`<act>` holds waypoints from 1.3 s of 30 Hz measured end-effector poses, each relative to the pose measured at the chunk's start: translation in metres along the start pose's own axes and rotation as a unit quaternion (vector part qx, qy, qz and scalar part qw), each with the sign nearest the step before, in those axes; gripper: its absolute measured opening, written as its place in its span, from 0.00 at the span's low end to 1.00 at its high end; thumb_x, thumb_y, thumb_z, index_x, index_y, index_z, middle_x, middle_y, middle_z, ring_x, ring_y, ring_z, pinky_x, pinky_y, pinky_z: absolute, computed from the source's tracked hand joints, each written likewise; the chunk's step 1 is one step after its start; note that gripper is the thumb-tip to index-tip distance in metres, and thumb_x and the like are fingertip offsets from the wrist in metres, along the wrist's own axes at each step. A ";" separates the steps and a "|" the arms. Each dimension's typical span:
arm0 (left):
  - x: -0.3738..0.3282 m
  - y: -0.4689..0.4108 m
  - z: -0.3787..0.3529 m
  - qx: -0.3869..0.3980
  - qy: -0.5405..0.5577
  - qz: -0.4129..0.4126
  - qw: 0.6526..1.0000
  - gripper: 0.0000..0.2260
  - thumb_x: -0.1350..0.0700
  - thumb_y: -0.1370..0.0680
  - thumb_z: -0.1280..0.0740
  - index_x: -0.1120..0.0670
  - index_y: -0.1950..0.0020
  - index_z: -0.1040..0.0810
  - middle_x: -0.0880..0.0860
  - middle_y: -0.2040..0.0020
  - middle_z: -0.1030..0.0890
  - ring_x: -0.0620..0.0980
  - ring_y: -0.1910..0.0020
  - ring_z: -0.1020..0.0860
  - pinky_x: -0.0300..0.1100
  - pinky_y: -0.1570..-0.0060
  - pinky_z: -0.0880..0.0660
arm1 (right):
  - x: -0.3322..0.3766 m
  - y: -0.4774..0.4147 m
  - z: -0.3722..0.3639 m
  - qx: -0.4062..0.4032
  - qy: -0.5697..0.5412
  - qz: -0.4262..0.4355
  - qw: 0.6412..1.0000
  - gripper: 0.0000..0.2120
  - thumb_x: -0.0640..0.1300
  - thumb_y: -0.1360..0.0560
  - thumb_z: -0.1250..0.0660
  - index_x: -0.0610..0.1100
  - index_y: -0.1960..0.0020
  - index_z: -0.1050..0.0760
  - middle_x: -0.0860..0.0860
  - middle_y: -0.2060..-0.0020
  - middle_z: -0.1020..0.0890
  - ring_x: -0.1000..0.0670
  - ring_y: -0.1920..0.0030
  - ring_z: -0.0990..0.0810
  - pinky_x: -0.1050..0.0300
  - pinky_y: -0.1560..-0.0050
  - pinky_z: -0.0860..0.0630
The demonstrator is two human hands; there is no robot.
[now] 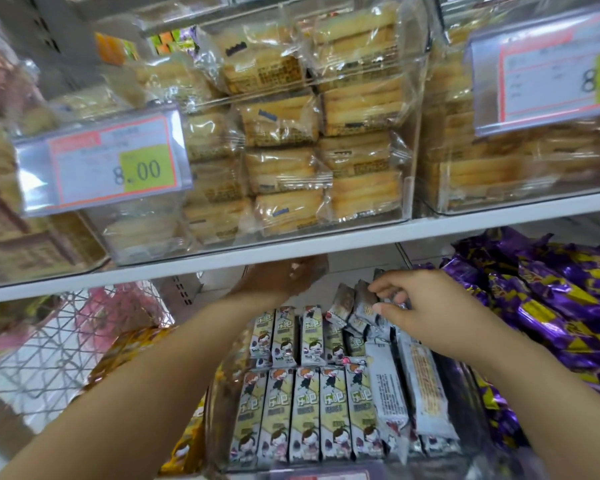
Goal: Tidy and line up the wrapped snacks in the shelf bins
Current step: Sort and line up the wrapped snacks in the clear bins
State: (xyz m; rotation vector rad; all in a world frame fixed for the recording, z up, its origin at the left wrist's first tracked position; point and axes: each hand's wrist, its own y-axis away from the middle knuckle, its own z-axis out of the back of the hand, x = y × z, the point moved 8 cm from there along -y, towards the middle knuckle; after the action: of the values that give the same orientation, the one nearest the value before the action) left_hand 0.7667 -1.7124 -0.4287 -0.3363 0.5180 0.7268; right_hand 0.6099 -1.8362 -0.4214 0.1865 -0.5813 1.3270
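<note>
1. Head view: the wrapped snacks (309,410) lie in neat upright rows in a clear bin (222,393) under the white shelf (326,245), with a few tilted at the back.
2. The right hand (430,308) pinches a loose snack (362,301) at the bin's back right, between thumb and curled fingers.
3. The left hand (281,280) reaches toward the bin's back left; it is blurred, so its grip cannot be told.
4. Purple packets (551,306) lie just beside the bin, on the right.

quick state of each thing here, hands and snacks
left hand: reaching far back, grip unclear
right hand: pinching a grey snack pack
cartoon snack bars: lined up, face up
white-backed bars: lying back side up
purple snacks: loose heap
biscuit packs: stacked in clear bin
</note>
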 end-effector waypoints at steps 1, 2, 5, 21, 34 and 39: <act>-0.003 0.007 0.004 -0.013 0.055 0.002 0.998 0.05 0.52 0.21 0.34 0.49 0.47 0.23 0.46 0.49 0.20 0.48 0.48 0.21 0.38 0.49 0.23 | 0.001 0.000 0.001 -0.004 0.000 0.002 1.000 0.13 0.52 0.24 0.35 0.55 0.41 0.24 0.61 0.48 0.20 0.59 0.48 0.24 0.50 0.38 0.29; -0.003 0.012 0.006 -0.023 0.088 0.020 0.996 0.02 0.53 0.22 0.34 0.48 0.49 0.24 0.43 0.52 0.21 0.45 0.49 0.22 0.35 0.50 0.25 | 0.002 0.001 0.002 -0.007 0.000 0.004 1.000 0.13 0.52 0.24 0.35 0.55 0.41 0.24 0.61 0.48 0.20 0.58 0.47 0.24 0.48 0.37 0.30; -0.003 0.027 0.004 -0.016 0.232 0.067 0.970 0.07 0.59 0.21 0.36 0.53 0.45 0.22 0.51 0.46 0.18 0.51 0.47 0.19 0.47 0.43 0.24 | 0.008 0.003 0.003 -0.017 -0.013 0.019 1.000 0.13 0.51 0.24 0.35 0.54 0.40 0.24 0.60 0.49 0.20 0.57 0.46 0.23 0.48 0.37 0.30; -0.045 0.056 -0.017 0.055 0.499 0.044 0.864 0.15 0.63 0.27 0.33 0.59 0.40 0.24 0.57 0.46 0.17 0.55 0.46 0.19 0.52 0.44 0.22 | 0.040 0.004 -0.007 -0.035 -0.142 0.057 0.988 0.28 0.50 0.30 0.27 0.56 0.32 0.33 0.59 0.56 0.23 0.57 0.58 0.21 0.61 0.53 0.24; -0.019 0.017 -0.038 0.091 -0.032 0.021 0.995 0.17 0.51 0.20 0.38 0.47 0.31 0.33 0.47 0.41 0.24 0.46 0.47 0.25 0.38 0.48 0.30 | 0.017 -0.002 0.008 -0.069 -0.103 0.032 0.992 0.13 0.48 0.27 0.31 0.51 0.43 0.23 0.56 0.52 0.18 0.56 0.53 0.20 0.55 0.47 0.24; 0.006 0.019 -0.033 0.196 -0.114 0.055 0.972 0.16 0.48 0.19 0.40 0.43 0.30 0.33 0.48 0.32 0.29 0.48 0.35 0.30 0.41 0.37 0.33 | 0.011 -0.002 0.010 -0.063 -0.104 0.029 0.992 0.12 0.49 0.26 0.31 0.51 0.43 0.23 0.56 0.52 0.19 0.57 0.53 0.21 0.54 0.47 0.23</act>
State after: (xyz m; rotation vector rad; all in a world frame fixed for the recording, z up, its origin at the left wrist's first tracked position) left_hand 0.7461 -1.7113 -0.4615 0.1449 0.4510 0.7408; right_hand 0.6100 -1.8320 -0.4075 0.2065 -0.8508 1.3313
